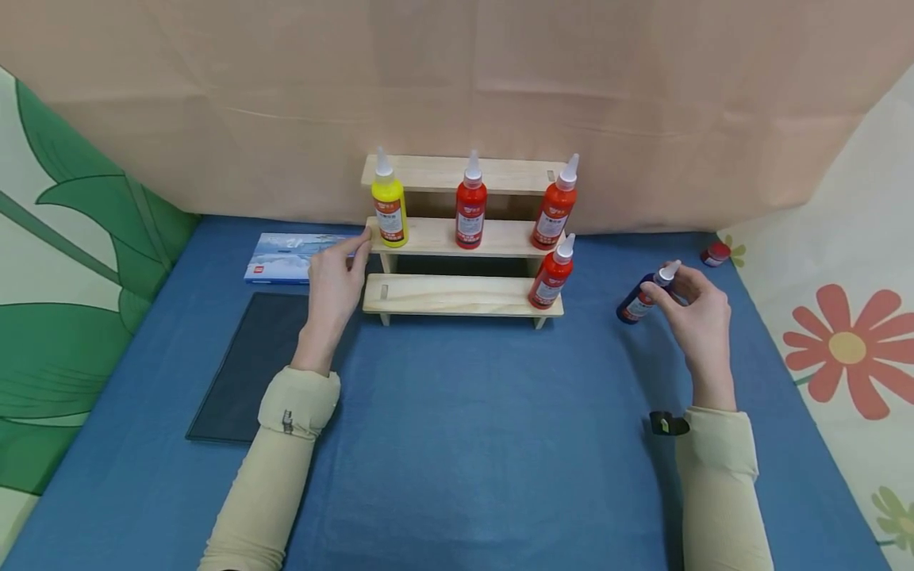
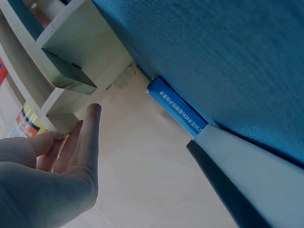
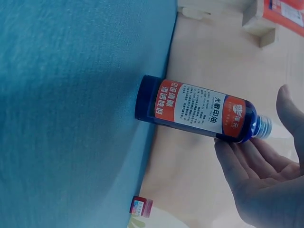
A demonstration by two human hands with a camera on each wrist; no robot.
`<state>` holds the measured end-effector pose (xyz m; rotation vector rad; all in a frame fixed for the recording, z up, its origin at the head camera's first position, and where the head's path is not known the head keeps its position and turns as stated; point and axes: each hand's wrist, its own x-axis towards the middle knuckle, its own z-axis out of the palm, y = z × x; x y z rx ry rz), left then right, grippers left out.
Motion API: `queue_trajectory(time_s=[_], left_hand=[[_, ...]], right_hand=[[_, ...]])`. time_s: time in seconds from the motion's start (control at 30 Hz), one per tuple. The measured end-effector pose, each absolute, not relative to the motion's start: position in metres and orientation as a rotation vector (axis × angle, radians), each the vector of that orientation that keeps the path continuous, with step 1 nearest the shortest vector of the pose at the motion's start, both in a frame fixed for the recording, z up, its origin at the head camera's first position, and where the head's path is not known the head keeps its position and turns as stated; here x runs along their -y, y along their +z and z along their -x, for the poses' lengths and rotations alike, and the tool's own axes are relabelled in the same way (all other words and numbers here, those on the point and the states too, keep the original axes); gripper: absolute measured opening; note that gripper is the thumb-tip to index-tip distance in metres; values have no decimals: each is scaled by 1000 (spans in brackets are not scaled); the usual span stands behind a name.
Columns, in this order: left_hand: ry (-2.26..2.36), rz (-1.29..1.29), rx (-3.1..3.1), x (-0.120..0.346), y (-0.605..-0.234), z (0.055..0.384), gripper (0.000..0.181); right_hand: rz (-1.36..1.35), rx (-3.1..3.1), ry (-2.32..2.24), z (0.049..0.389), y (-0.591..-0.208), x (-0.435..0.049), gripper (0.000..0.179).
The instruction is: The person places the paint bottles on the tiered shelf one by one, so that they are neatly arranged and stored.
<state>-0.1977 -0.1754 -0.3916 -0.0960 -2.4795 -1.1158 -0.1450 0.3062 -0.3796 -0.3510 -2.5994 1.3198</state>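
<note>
A three-step wooden stand (image 1: 464, 295) holds a yellow ink bottle (image 1: 389, 208) and two red ones on the middle step, plus a red bottle (image 1: 550, 279) at the lowest step's right end. My left hand (image 1: 334, 277) pinches the left end of the middle step between thumb and fingers, beside the yellow bottle. Off to the right, a dark blue ink bottle (image 3: 194, 109) stands upright on the cloth, nozzle up. Fingers of my right hand (image 3: 266, 180) touch its far side near the shoulder, while the thumb stays apart from it in the right wrist view.
A blue-and-white box (image 1: 282, 258) lies left of the stand, behind a dark flat folder (image 1: 250, 365). Near the right cloth edge sits a small red-lidded jar (image 1: 716, 254). A beige backdrop (image 1: 457, 87) hangs behind the blue-covered table (image 1: 464, 444).
</note>
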Motion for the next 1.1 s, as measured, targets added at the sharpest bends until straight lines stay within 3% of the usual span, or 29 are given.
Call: queue_trajectory(time_s=[0.4, 1.1], left_hand=[[-1119, 96, 2493, 175, -392, 197, 31], [-1143, 75, 2499, 175, -389, 196, 32]], right_hand=[[363, 2690, 1341, 145, -387, -313, 75], [385, 2661, 1296, 146, -390, -313, 65]])
